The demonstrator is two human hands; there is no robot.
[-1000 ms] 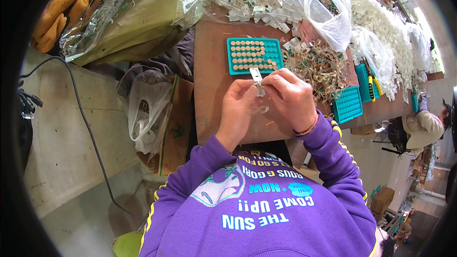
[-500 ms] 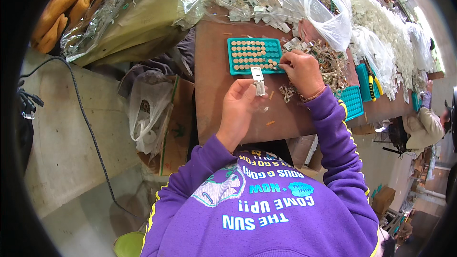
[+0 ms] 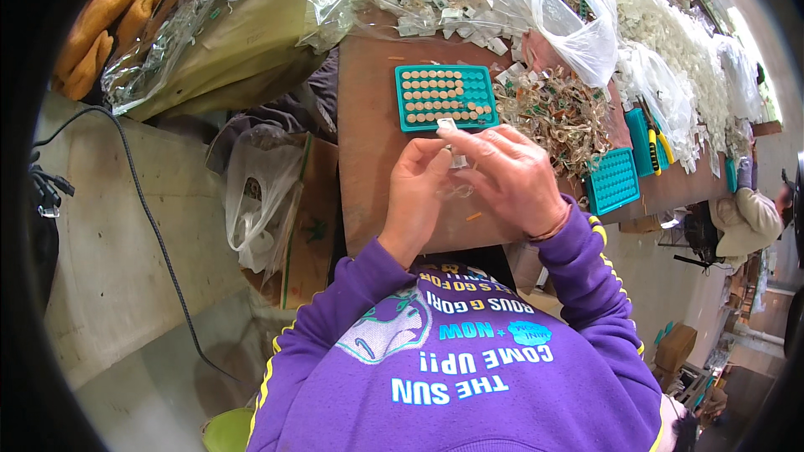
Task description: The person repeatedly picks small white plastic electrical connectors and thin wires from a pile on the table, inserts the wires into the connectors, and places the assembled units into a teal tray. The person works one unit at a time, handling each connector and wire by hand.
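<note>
Between thumb and fingers my left hand (image 3: 412, 197) pinches a small white plastic case (image 3: 447, 124), held above the table's front part. My right hand (image 3: 517, 182) has its fingertips at this case and covers much of it. Whatever its bent fingers pinch is hidden. Just beyond both hands lies a teal tray (image 3: 477, 90) with wells. Rows of small round tan discs (image 3: 431, 95) fill most of its left side, with a few loose ones near its lower right corner.
Right of the tray lies a heap of clear and metallic small parts (image 3: 557, 117). White pieces (image 3: 444, 4) pile up under clear plastic at the back. A second teal tray (image 3: 613, 182) and yellow-handled pliers (image 3: 663, 149) lie to the right. Another person (image 3: 752, 213) works at far right.
My right hand has moved from the tray's lower right corner toward me and left, to the white case. My left hand still holds the case in nearly the same place.
</note>
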